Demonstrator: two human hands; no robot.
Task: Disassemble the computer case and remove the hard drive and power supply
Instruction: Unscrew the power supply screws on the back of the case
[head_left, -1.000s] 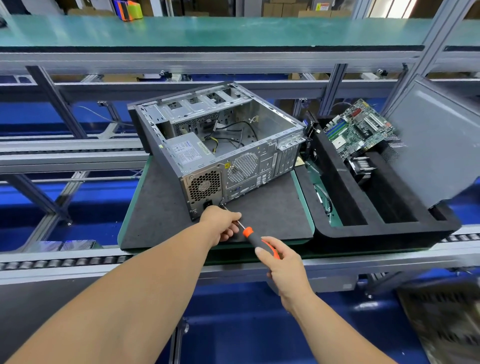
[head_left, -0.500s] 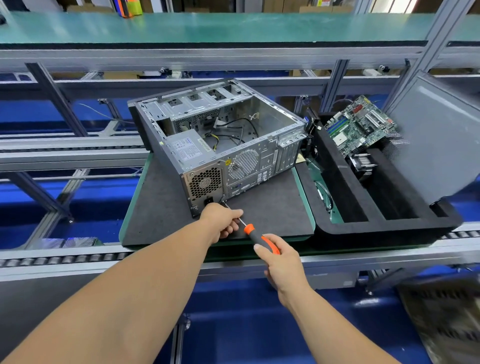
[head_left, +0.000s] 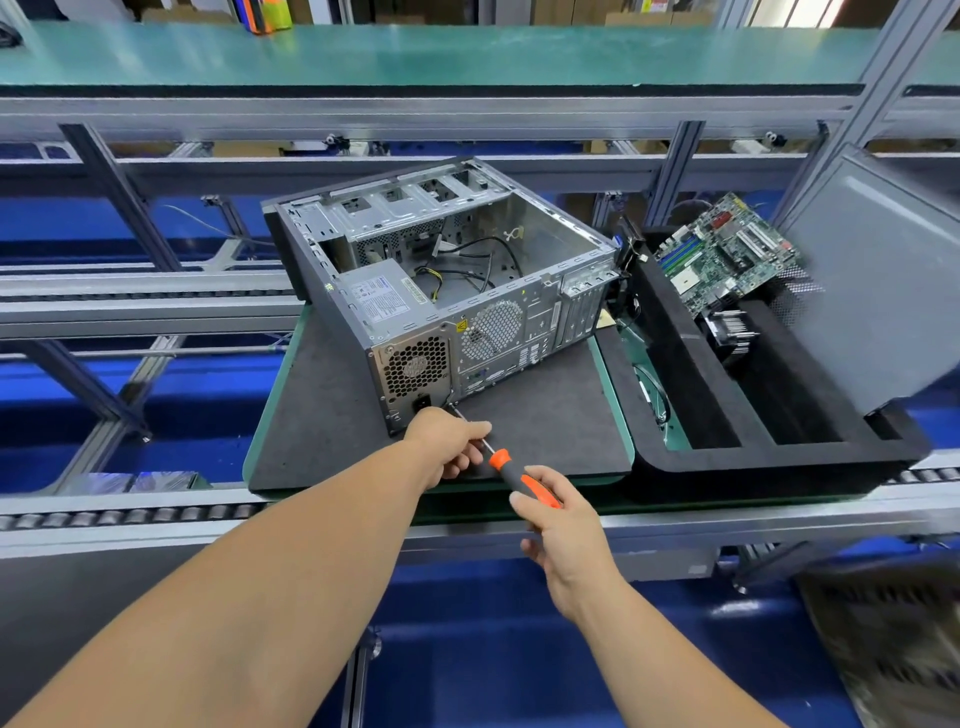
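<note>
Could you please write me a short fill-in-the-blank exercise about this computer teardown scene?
1. The right hand grips the screwdriver by its ____ and black handle.
2. The left hand pinches the screwdriver's metal ____.
3. The circuit board lies in the black foam ____ beside the computer case.

Missing words: orange; shaft; tray

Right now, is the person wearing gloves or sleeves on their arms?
No. Both forearms are bare, with no sleeves in view. The left hand and right hand have no gloves, and no watch, ring or bracelet shows.
</note>
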